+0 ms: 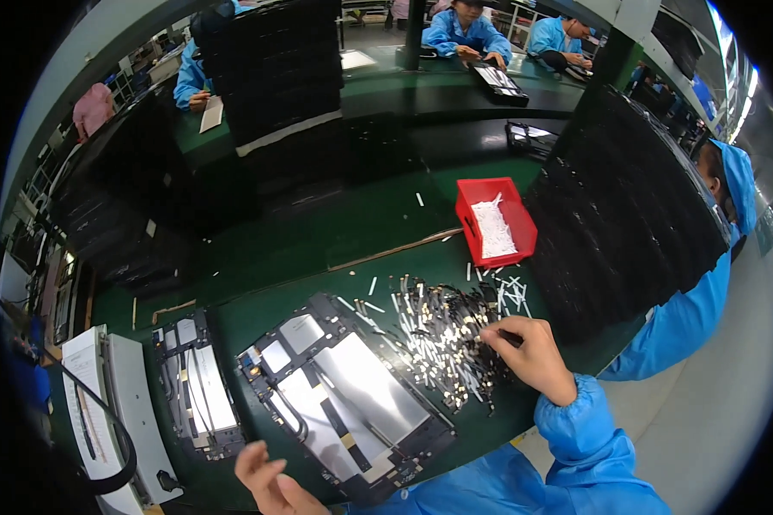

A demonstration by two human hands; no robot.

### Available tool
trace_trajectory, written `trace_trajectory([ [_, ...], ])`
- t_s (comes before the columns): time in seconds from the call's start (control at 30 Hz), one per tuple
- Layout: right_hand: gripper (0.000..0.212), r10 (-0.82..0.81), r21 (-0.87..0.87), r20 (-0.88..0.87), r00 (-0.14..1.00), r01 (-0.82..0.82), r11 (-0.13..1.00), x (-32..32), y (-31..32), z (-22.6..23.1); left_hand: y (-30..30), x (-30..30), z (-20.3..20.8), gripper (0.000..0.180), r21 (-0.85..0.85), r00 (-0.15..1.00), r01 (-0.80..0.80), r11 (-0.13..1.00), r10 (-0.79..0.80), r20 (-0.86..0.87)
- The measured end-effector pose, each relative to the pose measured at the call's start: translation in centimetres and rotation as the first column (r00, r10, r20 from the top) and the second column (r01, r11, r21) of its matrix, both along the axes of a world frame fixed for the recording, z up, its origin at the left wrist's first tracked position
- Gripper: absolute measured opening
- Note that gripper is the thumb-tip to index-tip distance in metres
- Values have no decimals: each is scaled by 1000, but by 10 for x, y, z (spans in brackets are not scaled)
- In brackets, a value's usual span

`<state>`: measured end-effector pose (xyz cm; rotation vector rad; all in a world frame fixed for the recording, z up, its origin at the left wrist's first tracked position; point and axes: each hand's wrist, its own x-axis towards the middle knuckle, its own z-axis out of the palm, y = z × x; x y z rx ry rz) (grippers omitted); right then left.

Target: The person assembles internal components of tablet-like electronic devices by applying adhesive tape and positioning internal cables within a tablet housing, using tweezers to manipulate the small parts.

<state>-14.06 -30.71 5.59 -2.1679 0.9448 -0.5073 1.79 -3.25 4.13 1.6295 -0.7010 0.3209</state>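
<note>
Head view, larger device [348,403] slanting lengthwise down rightward; left fingers [253,459] parted; right fingers [524,326] at cables [442,343], grip unclear

black stacks [636,206], co-workers [445,39] in blue, perhaps a pen [86,425] on white paper [86,348]

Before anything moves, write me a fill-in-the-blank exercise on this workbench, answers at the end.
1. The hand at the pile of small parts is the person's ____ one.
2. The smaller panel lies to the ____ of the larger panel.
3. The bin holding white strips is coloured ____.
4. That hand's sleeve is coloured ____.

Missing words: right; left; red; blue.
</note>
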Motion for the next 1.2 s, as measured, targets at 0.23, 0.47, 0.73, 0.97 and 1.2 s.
trace_trajectory([
  [0.23, 5, 37, 75, 581, 813, -99, 992, 9, 59, 39, -18, -38, 37, 40, 98, 818, 534, 840, -483, -313],
  [0.47, 26, 334, 163, 600, 727, -521, 838, 29, 109, 64, -23, -41, 50, 7, 127, 778, 608, 784, -556, -293],
  [0.73, 12, 407, 364, 436, 803, -571, 736, 37, 121, 62, 8, -42, 29, 6, 110, 779, 469, 876, -351, -519],
  [0.97, 13, 578, 343, 378, 724, -689, 639, 45, 129, 31, 23, -30, 36, 8, 287, 854, 493, 822, -393, -340],
  [1.2, 14, 443, 357, 338, 830, -549, 756, 68, 134, 21, 60, -34, 18, 34, 231, 711, 481, 846, -223, -667],
])
